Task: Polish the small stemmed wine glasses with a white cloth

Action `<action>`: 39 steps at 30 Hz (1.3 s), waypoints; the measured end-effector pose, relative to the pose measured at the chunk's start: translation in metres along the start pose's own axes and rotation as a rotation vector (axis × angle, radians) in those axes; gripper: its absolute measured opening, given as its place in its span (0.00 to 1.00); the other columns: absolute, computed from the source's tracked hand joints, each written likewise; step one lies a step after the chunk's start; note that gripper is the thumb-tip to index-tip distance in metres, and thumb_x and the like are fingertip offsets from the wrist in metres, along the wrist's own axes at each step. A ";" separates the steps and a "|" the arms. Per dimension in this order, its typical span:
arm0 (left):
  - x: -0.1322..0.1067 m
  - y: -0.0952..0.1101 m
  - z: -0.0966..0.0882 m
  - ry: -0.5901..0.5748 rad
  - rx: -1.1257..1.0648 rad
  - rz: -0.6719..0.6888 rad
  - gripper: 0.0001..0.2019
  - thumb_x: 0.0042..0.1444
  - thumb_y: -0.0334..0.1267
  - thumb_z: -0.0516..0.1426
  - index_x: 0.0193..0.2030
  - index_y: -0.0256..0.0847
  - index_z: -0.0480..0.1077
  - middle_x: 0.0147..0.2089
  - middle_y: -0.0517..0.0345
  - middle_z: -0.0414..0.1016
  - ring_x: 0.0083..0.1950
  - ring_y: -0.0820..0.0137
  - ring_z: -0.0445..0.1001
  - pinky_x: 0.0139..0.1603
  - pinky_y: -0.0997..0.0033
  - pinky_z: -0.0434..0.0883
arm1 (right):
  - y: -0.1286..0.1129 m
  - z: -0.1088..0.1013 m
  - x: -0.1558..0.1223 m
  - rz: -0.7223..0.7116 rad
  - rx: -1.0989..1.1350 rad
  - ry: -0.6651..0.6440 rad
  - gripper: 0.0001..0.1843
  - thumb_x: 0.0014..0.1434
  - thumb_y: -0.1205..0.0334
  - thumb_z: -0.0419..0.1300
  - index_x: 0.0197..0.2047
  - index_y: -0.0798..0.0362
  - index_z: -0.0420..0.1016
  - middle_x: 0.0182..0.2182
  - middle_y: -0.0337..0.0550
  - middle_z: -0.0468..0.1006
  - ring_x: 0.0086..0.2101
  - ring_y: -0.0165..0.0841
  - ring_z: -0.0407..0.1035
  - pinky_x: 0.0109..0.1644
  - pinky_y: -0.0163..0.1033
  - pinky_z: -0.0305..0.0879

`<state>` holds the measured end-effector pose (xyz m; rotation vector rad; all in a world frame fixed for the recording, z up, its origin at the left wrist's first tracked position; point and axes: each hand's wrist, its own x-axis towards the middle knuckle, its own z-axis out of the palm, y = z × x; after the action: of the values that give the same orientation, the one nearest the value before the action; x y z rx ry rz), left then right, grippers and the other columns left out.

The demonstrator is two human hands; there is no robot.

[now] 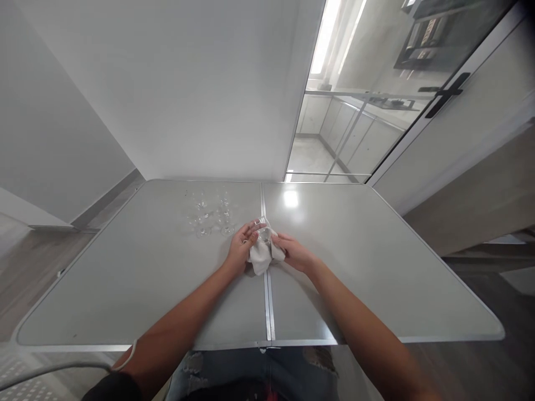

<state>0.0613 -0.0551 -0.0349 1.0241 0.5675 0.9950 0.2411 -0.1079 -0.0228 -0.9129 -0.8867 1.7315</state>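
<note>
Over the table's middle seam, my left hand is closed around a small clear glass. A white cloth is bunched against the near side of the glass and hangs below it. My right hand pinches the cloth at the right side of the glass. Which fingers touch the glass itself on that side is hard to make out. Left of my hands, several clear stemmed glasses stand in a cluster on the table.
The pale folding table has a metal edge and a metal seam down its middle. A white wall rises behind it. At the right back is a glass door with a black handle. A cable runs by my left arm.
</note>
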 end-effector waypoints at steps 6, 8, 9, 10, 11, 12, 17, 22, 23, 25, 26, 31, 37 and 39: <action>-0.003 0.000 -0.002 -0.061 -0.115 -0.008 0.31 0.55 0.52 0.67 0.62 0.40 0.71 0.63 0.41 0.73 0.57 0.55 0.77 0.53 0.61 0.74 | 0.003 -0.006 -0.002 0.046 0.186 -0.129 0.18 0.54 0.54 0.72 0.43 0.55 0.77 0.33 0.41 0.77 0.32 0.30 0.69 0.38 0.34 0.65; -0.005 -0.003 0.000 -0.091 -0.091 -0.002 0.32 0.53 0.52 0.68 0.61 0.39 0.71 0.63 0.40 0.74 0.58 0.54 0.77 0.55 0.60 0.74 | 0.006 -0.006 -0.003 0.076 0.113 -0.164 0.23 0.51 0.52 0.75 0.44 0.55 0.76 0.33 0.40 0.77 0.30 0.29 0.68 0.35 0.34 0.64; -0.005 -0.005 0.001 -0.096 -0.066 0.015 0.32 0.53 0.52 0.68 0.61 0.39 0.71 0.63 0.40 0.74 0.59 0.54 0.76 0.56 0.60 0.73 | 0.007 -0.005 -0.002 0.083 0.070 -0.166 0.23 0.51 0.50 0.75 0.43 0.55 0.76 0.32 0.40 0.77 0.30 0.29 0.68 0.35 0.34 0.64; -0.006 -0.006 0.001 -0.095 -0.030 0.040 0.32 0.54 0.52 0.67 0.61 0.39 0.71 0.62 0.40 0.74 0.60 0.54 0.75 0.58 0.61 0.72 | 0.008 -0.003 -0.002 0.079 0.018 -0.158 0.22 0.51 0.49 0.74 0.42 0.54 0.75 0.32 0.40 0.77 0.30 0.29 0.69 0.36 0.34 0.64; -0.006 -0.007 0.001 -0.093 0.013 0.073 0.31 0.55 0.52 0.66 0.62 0.40 0.70 0.62 0.41 0.74 0.61 0.55 0.75 0.59 0.61 0.71 | 0.009 -0.001 -0.002 0.062 -0.044 -0.145 0.21 0.53 0.48 0.73 0.41 0.54 0.75 0.33 0.40 0.77 0.32 0.30 0.69 0.38 0.35 0.65; -0.006 -0.008 0.001 -0.093 0.059 0.110 0.30 0.57 0.52 0.65 0.63 0.40 0.69 0.62 0.42 0.74 0.62 0.56 0.74 0.60 0.61 0.70 | 0.010 0.001 -0.001 0.035 -0.115 -0.130 0.20 0.55 0.48 0.71 0.41 0.55 0.75 0.34 0.41 0.78 0.33 0.31 0.70 0.40 0.36 0.65; -0.006 -0.009 -0.002 -0.112 0.200 0.230 0.29 0.64 0.51 0.59 0.67 0.43 0.64 0.64 0.44 0.71 0.66 0.58 0.69 0.67 0.58 0.65 | 0.013 0.010 0.005 -0.246 -0.644 0.046 0.15 0.62 0.50 0.63 0.40 0.55 0.75 0.35 0.43 0.79 0.36 0.35 0.70 0.43 0.39 0.64; -0.008 -0.012 0.000 -0.082 0.220 0.264 0.32 0.59 0.53 0.63 0.67 0.44 0.63 0.65 0.44 0.70 0.67 0.57 0.67 0.69 0.57 0.63 | 0.016 0.015 0.008 -0.417 -0.855 0.193 0.12 0.64 0.52 0.61 0.39 0.54 0.75 0.34 0.43 0.78 0.35 0.35 0.68 0.42 0.38 0.62; -0.009 -0.012 0.001 -0.070 0.188 0.259 0.32 0.58 0.53 0.64 0.65 0.44 0.64 0.63 0.45 0.71 0.66 0.57 0.69 0.68 0.58 0.64 | 0.016 0.014 0.007 -0.377 -0.789 0.164 0.13 0.63 0.51 0.62 0.37 0.54 0.75 0.33 0.42 0.78 0.34 0.35 0.67 0.41 0.38 0.62; -0.010 -0.009 0.004 -0.065 0.083 0.196 0.29 0.59 0.54 0.63 0.62 0.42 0.66 0.59 0.45 0.75 0.62 0.59 0.72 0.65 0.58 0.66 | 0.017 0.011 0.004 -0.218 -0.559 0.062 0.17 0.60 0.47 0.64 0.36 0.54 0.74 0.31 0.42 0.76 0.32 0.34 0.67 0.38 0.37 0.62; -0.010 -0.007 0.005 -0.083 0.020 0.138 0.28 0.59 0.55 0.62 0.61 0.42 0.68 0.58 0.44 0.75 0.59 0.59 0.74 0.63 0.58 0.68 | 0.017 0.009 0.002 -0.123 -0.422 0.012 0.19 0.57 0.45 0.66 0.36 0.54 0.74 0.30 0.42 0.76 0.31 0.33 0.66 0.36 0.37 0.62; -0.010 0.000 0.007 -0.184 -0.116 -0.009 0.33 0.57 0.59 0.62 0.62 0.40 0.68 0.61 0.40 0.73 0.60 0.54 0.74 0.60 0.55 0.70 | 0.016 -0.002 -0.001 0.013 -0.203 -0.067 0.21 0.53 0.43 0.68 0.37 0.53 0.73 0.29 0.42 0.75 0.28 0.33 0.66 0.34 0.38 0.62; -0.005 -0.013 0.005 -0.008 0.156 0.256 0.30 0.56 0.55 0.65 0.61 0.43 0.66 0.59 0.44 0.74 0.63 0.57 0.71 0.67 0.55 0.64 | 0.015 0.008 0.009 -0.369 -1.001 0.268 0.13 0.62 0.52 0.59 0.42 0.54 0.73 0.33 0.46 0.76 0.34 0.37 0.66 0.46 0.43 0.62; -0.004 -0.013 0.003 -0.011 0.128 0.248 0.30 0.57 0.55 0.64 0.61 0.43 0.66 0.59 0.45 0.75 0.63 0.58 0.71 0.66 0.56 0.65 | 0.016 0.009 0.009 -0.353 -0.951 0.223 0.14 0.62 0.51 0.59 0.41 0.54 0.73 0.33 0.46 0.76 0.34 0.37 0.66 0.45 0.42 0.63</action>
<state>0.0676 -0.0624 -0.0456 1.2341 0.5076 1.1820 0.2244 -0.1055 -0.0347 -1.4026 -1.6415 0.8346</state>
